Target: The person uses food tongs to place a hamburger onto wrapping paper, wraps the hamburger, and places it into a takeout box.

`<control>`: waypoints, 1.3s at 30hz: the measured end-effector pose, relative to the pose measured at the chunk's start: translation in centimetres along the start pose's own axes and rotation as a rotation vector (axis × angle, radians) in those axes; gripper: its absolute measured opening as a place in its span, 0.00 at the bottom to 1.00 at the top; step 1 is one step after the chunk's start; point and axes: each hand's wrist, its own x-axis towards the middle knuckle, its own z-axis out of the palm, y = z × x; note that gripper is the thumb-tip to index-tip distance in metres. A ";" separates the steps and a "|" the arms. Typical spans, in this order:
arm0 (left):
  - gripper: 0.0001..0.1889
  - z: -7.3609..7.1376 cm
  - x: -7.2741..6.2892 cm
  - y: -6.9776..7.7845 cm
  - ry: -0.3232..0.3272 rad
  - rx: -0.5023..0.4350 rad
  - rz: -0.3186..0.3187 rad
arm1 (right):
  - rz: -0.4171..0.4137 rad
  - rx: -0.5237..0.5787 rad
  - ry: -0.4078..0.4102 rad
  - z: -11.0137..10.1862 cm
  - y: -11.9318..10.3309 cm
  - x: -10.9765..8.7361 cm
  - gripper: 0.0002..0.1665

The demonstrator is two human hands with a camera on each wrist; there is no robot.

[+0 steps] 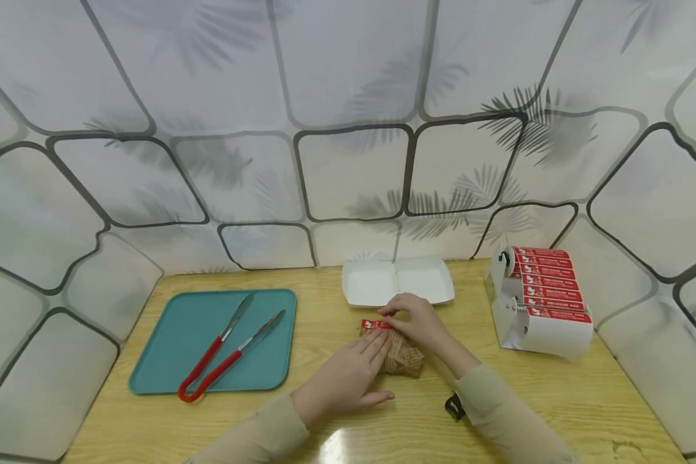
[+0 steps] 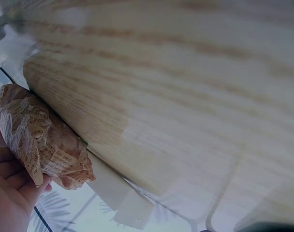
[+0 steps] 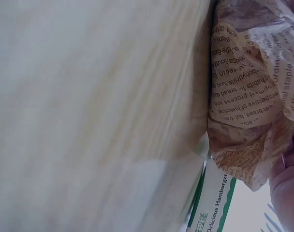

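A packet wrapped in brown printed paper (image 1: pixel 403 359) lies on the wooden table in front of the person. A red label (image 1: pixel 374 324) sits along its far edge. The left hand (image 1: pixel 348 374) rests on the packet with straight fingers, its thumb out to the side. At the label's right end, the right hand (image 1: pixel 420 320) pinches the label between thumb and finger. In the left wrist view the crumpled wrapper (image 2: pixel 45 140) bulges beside the left fingers (image 2: pixel 14 174). The right wrist view shows the lettered paper (image 3: pixel 243 92), with part of the right hand at the edge.
Behind the packet stands an open white box (image 1: pixel 371 283) with green trim and hamburger lettering. A teal tray (image 1: pixel 168 335) with red-handled tongs (image 1: pixel 209 367) lies left. At right is a label dispenser (image 1: pixel 551 296) with red labels. A small black object (image 1: pixel 455 407) lies near the right sleeve.
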 end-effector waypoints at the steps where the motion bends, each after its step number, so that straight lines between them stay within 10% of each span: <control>1: 0.47 0.0 0.0 0.0 -0.001 0.003 0.002 | -0.010 -0.010 0.001 -0.1 0.0 -0.2 0.09; 39: 0.45 -0.2 -0.1 0.1 -0.043 -0.021 -0.011 | -0.177 -0.329 -0.146 -2.4 -1.5 -5.6 0.34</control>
